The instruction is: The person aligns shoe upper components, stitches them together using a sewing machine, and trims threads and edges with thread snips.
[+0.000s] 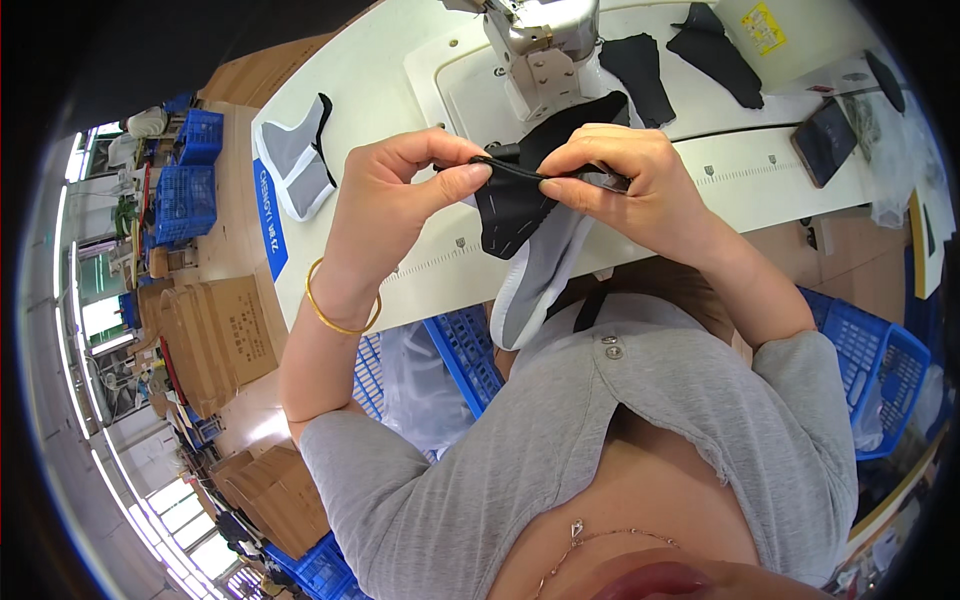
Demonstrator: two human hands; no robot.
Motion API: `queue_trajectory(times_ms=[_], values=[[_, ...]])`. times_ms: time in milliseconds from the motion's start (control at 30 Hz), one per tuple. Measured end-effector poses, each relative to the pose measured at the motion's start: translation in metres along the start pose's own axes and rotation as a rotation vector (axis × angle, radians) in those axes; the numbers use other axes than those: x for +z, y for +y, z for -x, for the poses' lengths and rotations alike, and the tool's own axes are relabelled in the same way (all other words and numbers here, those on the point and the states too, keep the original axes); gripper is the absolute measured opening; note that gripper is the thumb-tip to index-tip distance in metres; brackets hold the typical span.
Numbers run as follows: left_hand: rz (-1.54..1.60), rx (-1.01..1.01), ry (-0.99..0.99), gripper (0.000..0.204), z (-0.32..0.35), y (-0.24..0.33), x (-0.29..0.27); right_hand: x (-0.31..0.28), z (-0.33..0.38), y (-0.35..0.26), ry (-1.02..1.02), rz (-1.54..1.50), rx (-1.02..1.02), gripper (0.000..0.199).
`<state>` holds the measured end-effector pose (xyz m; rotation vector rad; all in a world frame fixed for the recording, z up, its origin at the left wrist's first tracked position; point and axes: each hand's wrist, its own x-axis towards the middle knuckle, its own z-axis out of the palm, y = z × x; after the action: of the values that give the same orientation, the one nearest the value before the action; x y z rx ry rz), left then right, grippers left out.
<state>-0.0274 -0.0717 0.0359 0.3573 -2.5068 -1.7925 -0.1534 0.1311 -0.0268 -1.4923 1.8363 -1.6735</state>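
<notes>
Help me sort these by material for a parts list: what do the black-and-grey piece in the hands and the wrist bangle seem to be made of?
Black-and-grey piece: soft textile, probably knit or mesh with a matte finish; it folds and droops limply from both hands. Bangle: likely metal, gold-coloured and shiny, holding a thin rigid ring shape around the left wrist.

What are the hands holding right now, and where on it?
Both hands, left hand and right hand, pinch the black top edge of a black-and-grey shoe upper.

Bright, even light falls on my white worktop (400, 90), glaring near the top. Windows (190, 520) at lower left blow out white. Edges bend and darken to black; the centre stays sharp.
</notes>
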Motion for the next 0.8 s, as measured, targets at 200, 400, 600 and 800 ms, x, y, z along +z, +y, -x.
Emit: queue_trajectory(times_ms=[200, 400, 600, 800], values=[[-0.051, 0.080, -0.016, 0.011, -0.014, 0.008, -0.009, -0.011, -0.006, -0.011, -0.050, -0.063, 0.204, 0.013], [-0.042, 0.118, 0.093, 0.013, -0.052, 0.017, -0.016, -0.014, -0.021, -0.016, 0.130, -0.081, 0.258, 0.016], [0.348, 0.073, 0.064, 0.007, -0.086, 0.021, -0.020, -0.021, -0.040, -0.008, 0.285, -0.279, 0.235, 0.017], [0.400, 0.075, 0.114, 0.016, -0.088, 0.037, -0.004, -0.026, -0.041, -0.003, 0.312, -0.295, 0.199, 0.017]])
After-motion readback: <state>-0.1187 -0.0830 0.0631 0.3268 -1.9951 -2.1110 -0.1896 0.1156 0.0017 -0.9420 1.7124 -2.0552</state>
